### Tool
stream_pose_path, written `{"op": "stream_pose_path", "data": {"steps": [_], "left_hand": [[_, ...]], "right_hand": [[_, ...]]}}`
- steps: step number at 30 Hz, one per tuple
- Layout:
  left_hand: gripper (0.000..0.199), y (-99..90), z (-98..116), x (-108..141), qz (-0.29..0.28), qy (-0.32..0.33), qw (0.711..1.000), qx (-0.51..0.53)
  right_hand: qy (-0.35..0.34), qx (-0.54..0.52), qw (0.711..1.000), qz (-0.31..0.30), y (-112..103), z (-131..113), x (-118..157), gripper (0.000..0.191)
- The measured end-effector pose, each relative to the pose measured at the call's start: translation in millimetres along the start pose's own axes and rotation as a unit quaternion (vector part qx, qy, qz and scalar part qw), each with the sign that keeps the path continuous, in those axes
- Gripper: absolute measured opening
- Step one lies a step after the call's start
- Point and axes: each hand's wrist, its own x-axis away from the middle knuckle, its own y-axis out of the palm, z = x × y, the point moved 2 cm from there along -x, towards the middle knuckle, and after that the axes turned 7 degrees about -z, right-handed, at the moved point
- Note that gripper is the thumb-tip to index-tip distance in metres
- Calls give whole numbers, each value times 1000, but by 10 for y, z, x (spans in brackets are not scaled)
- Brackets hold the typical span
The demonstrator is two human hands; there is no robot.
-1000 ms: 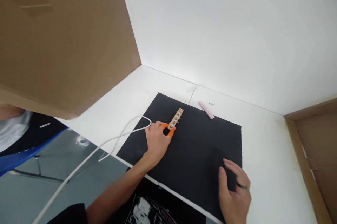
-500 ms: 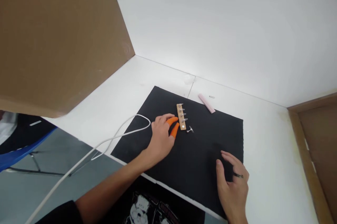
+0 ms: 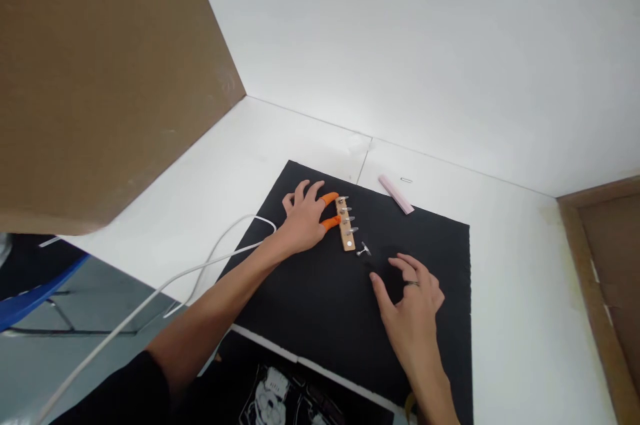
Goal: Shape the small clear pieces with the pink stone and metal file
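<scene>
A narrow wooden strip [image 3: 345,236] lies on the black mat [image 3: 320,305], with several small metal pieces bearing clear flat tops standing in a row along it. At its left edge is my left hand [image 3: 305,218], orange covers on thumb and index finger. Those two fingertips are apart and seem to touch the strip's side; the other fingers spread over the mat. One loose metal piece [image 3: 364,250] of the same look lies just off the strip's near end. My right hand [image 3: 410,302], a ring on one finger, hovers right of that piece, thumb and fingers apart, holding nothing.
A pink bar [image 3: 396,194] lies across the mat's far edge, and a tiny metal pin [image 3: 407,180] rests on the white table beyond. From the left a white cable [image 3: 185,273] runs under my left forearm. Brown board [image 3: 110,78] and white wall panels stand around the table.
My left hand has moved farther up along the strip, its thumb and index finger spreading wider. My right hand has come left and forward, closer to the loose metal piece.
</scene>
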Motion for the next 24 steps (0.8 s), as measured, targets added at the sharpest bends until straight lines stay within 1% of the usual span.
{"op": "stream_pose_path", "data": {"steps": [2,4,6,8,11,14,17,20,24], "left_hand": [[38,-39,-9,-25,-30,-1,1000,1],[48,-74,-27,-59,-57,-2,998,6],[60,-112,-54,-113,-83,1,996,11],[66,-159,-90,-191,-108,14,994,15],[70,-249,-149,-340,-153,47,987,22],[77,-346,-200,-501,-202,88,975,31],[73,-425,-234,-649,-244,131,960,41],[76,-464,-253,-780,-270,163,948,47],[80,-468,-243,-929,-298,194,934,46]], "right_hand": [[7,4,1000,-6,28,-59,-36,52],[11,6,1000,-10,44,-78,-54,52],[17,7,1000,-11,50,-60,-57,53],[25,8,1000,-9,44,-16,-48,54],[37,8,999,-7,17,67,-20,56],[46,11,999,-8,-21,155,9,57],[53,16,998,-5,-51,243,36,61],[56,23,998,-7,-59,314,68,63],[55,32,998,-8,-35,351,107,62]]}}
